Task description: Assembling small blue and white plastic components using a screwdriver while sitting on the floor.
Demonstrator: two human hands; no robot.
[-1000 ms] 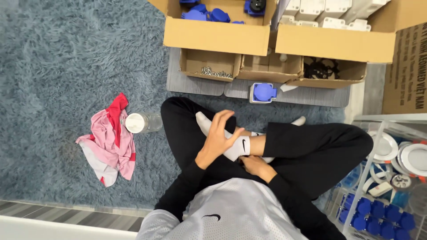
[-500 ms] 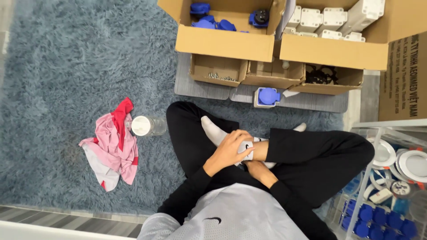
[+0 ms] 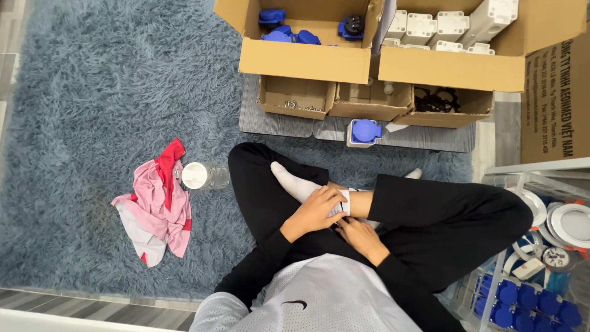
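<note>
**Two hands resting on one white sock, cross-legged on a blue rug**

The person is sitting cross-legged in black trousers. The left hand (image 3: 313, 212) is lying over the white sock (image 3: 301, 185) on the foot resting across the lap, fingers together and curled around the sock's cuff at the ankle. The right hand (image 3: 361, 237) is sitting just below it, fingers bent against the same ankle; whether they are pinching the cuff cannot be told. A second white toe is peeking out beyond the right knee.

Ahead are standing two large open cardboard boxes: the left box (image 3: 301, 58) is holding several blue parts, the right box (image 3: 452, 64) at least five white blocks. In front of them three small cardboard trays (image 3: 295, 104) are lining up on a grey mat (image 3: 276, 126), with one blue-topped piece (image 3: 364, 131) beside them. One clear bottle with a white cap (image 3: 203, 176) is lying touching one pink-and-red cloth (image 3: 157, 206).

A shaggy blue-grey rug (image 3: 92, 110) is covering the floor; wire shelving (image 3: 541, 246) with round white and blue parts is standing at right.
</note>
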